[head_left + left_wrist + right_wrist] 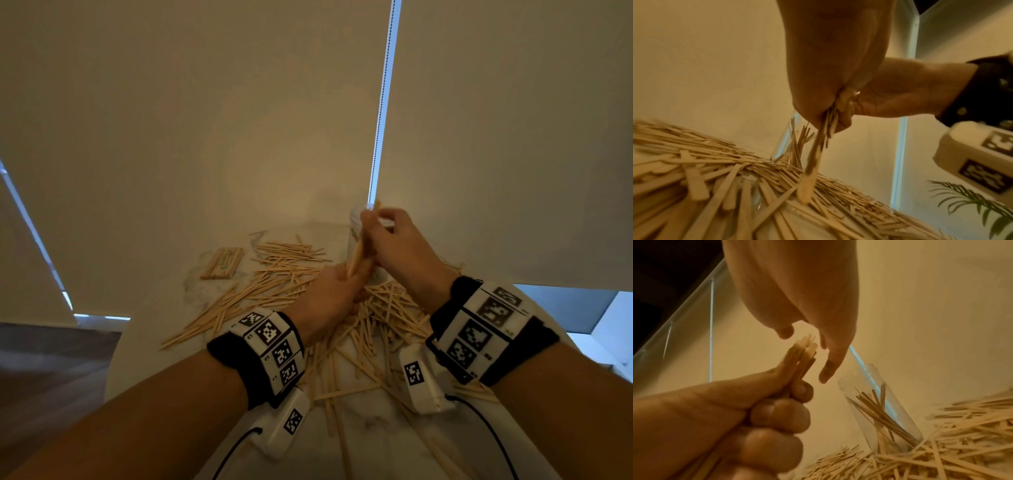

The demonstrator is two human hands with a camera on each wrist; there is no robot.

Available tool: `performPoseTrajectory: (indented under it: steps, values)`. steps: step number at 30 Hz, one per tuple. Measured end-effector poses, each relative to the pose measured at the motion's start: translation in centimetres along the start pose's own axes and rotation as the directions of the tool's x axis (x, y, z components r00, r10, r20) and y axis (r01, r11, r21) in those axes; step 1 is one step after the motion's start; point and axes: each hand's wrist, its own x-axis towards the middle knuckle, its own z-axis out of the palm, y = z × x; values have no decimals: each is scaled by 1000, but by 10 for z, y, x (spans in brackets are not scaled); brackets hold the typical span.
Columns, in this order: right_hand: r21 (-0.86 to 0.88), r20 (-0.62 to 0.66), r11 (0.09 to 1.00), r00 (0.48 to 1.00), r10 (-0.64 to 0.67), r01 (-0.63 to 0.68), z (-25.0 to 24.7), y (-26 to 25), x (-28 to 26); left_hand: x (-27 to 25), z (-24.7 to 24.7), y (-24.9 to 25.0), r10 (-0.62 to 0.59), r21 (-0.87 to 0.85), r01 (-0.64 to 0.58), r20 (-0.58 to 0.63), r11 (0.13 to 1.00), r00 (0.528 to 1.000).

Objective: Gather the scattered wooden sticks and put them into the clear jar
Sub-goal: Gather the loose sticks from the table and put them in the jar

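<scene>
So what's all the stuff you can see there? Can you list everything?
loose sticks: too many to count, pale wood, scattered over the table
bundle: one handful, pale wood, gripped upright above the pile
neat stack: one, pale wood, lying apart at the far left of the table
jar: one, clear, standing in the pile, a few sticks inside
table: one, white marble-look, under everything
blinds: cream, behind the table
plant: one, green, at the right
wrist bands: two, black and white, one on each wrist
left hand: grips the bundle low
right hand: fingers at the bundle's top
</scene>
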Motion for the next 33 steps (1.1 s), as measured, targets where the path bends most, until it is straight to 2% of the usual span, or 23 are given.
performPoseTrajectory:
  steps: [3,7,10,13,17,19,21,23,25,27,30,32,33]
  values:
    - [-144,-95,987,992,-88,74,-3,-8,2,-2,3,-2,7,114,-15,69,993,998]
    - [-290,-203,941,949,-241,177,-7,-4,9,-5,5,5,24,191,-48,128,980,992]
    - [-471,-114,867,963,-243,163,-7,-1,8,-5,2,9,47,276,-88,152,957,987]
    - [-484,1,861,984,-176,155,-6,-1,2,-4,-1,12,56,366,-110,155,924,986]
    - [-557,32,812,981,-189,175,-8,0,0,0,-4,12,96,464,-162,162,871,982]
    - [-613,135,773,986,-101,163,-4,1,-4,3,-3,15,112,542,-192,176,818,978]
    - [-723,201,670,979,-33,171,-1,0,-9,6,-2,18,126,610,-216,187,763,974]
    - [-797,169,578,984,-62,173,0,1,-12,7,-4,17,127,679,-219,183,701,975]
    - [-809,48,578,992,-119,109,-4,3,-13,7,-8,14,101,750,-169,136,640,986]
    - [-823,30,554,984,-177,125,-5,2,-14,7,-10,12,83,792,-146,120,593,989]
    - [-807,237,540,969,-77,240,-1,-4,-19,8,-11,11,83,779,-142,115,611,990]
    - [-807,287,527,957,-48,268,1,-7,-24,8,-11,13,78,750,-143,121,646,990]
    - [-828,309,476,950,-50,295,1,-6,-25,8,-11,14,77,726,-150,133,672,988]
